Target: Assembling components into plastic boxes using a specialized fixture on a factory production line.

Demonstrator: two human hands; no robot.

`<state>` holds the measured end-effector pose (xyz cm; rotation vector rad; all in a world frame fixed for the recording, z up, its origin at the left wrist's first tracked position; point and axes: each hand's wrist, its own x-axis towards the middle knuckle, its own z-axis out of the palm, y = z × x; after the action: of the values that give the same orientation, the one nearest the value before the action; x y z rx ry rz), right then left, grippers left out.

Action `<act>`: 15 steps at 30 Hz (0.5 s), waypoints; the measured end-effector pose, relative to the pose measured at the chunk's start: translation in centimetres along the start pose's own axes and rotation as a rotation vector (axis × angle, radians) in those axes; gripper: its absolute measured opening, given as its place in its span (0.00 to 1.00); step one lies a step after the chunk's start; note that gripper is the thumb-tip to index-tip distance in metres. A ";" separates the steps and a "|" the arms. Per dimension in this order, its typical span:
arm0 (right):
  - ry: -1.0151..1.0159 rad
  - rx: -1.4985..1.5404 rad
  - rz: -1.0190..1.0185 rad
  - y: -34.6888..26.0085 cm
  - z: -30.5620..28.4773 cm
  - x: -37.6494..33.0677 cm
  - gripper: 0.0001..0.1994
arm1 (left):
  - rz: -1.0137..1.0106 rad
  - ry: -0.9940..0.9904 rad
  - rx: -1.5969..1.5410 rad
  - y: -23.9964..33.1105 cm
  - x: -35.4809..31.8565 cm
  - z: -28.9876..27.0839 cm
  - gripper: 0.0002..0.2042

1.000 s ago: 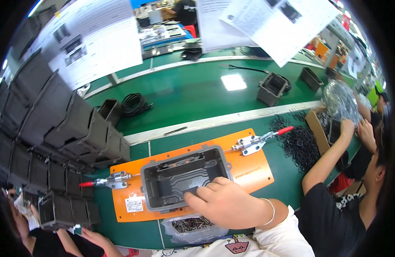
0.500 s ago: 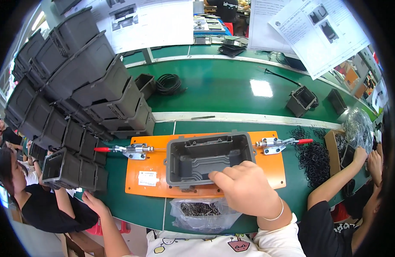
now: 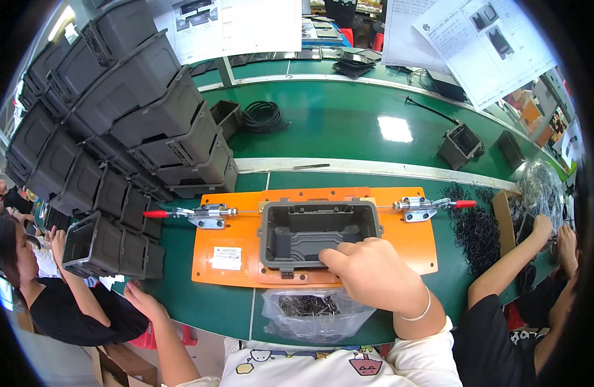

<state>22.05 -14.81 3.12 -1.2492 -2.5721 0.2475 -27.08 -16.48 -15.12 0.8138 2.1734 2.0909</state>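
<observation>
A dark grey plastic box [image 3: 289, 264] sits open side up at the middle of an orange fixture plate [image 3: 208, 271]. Curled over its near right rim, my right hand [image 3: 377, 274] grips it, the thumb reaching toward the inside. My left hand [image 3: 145, 302] is off to the left, below the stacked boxes, holding nothing, its fingers stretched out. Two toggle clamps, left [image 3: 210, 215] and right [image 3: 418, 209], flank the box, their red handles pointing outward. In front of the plate lies a clear plastic bag [image 3: 277, 326] of small metal screws or pins.
Tall stacks of grey boxes [image 3: 142, 97] crowd the left. Black wire clips [image 3: 477, 238] are heaped at right beside a cardboard box [image 3: 504, 219]. Beyond a white ledge, a green surface holds a coiled cable [image 3: 263, 117] and another box [image 3: 461, 145]. Co-workers sit on both sides.
The box has come down from a slightly raised, tilted pose to sit level on the fixture, my right hand staying on its rim. The whole view has shifted slightly.
</observation>
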 end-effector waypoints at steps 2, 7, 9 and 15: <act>-0.089 0.111 0.009 -0.1 0.0 0.1 0.15 | 0.003 -0.018 -0.010 -0.4 0.3 0.0 0.18; 0.019 0.026 -0.079 -0.7 2.0 0.7 0.24 | -0.033 -0.004 -0.110 0.1 0.5 -0.9 0.16; -0.126 0.020 -0.038 -1.2 3.2 0.9 0.24 | 0.016 0.077 -0.106 0.2 0.1 -0.9 0.16; -0.195 0.109 -0.007 -1.0 3.4 1.1 0.20 | 0.392 0.298 -0.141 7.7 2.9 -2.5 0.22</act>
<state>19.58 -14.68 0.37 -1.2315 -2.6825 0.5244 -27.78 -17.95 -6.70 1.0456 2.0974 2.6736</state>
